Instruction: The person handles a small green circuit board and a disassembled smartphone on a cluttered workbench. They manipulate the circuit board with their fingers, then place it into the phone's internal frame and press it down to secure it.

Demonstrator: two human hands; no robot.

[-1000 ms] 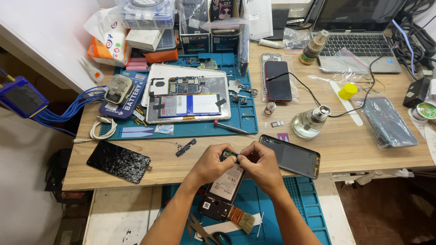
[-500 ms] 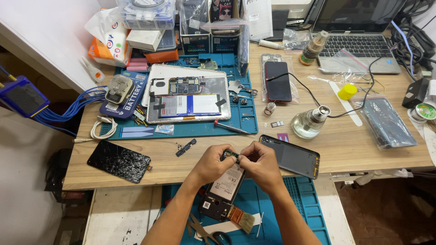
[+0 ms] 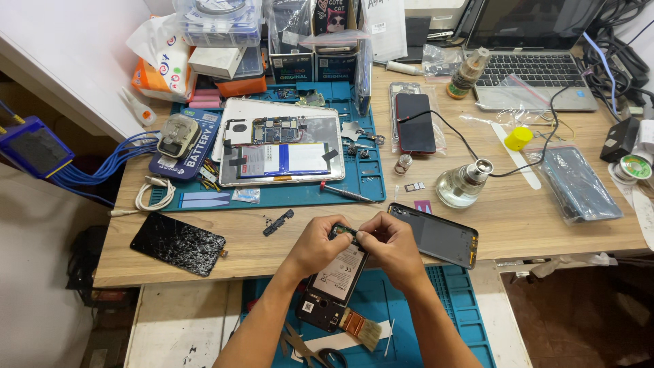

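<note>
Opened black phone with exposed battery [image 3: 336,281]: overhangs the wooden table [image 3: 272,242] front edge, top end pinched by left hand [image 3: 320,244] and right hand [image 3: 388,247]. Black rear cover [image 3: 436,235] just right; cracked screen panel [image 3: 178,243] well left.

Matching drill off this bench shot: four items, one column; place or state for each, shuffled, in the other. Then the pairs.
Items
1. opened phone
2. cracked screen
3. opened tablet
4. brush

Places/states
A. lies on the blue mat at the back, its board and battery bare
B. held at its top end by the left hand and right hand
C. lies on the lower mat, just under the phone's bottom end
D. lies flat on the wooden table, to the left of the hands

Pairs: 1-B, 2-D, 3-A, 4-C
</note>
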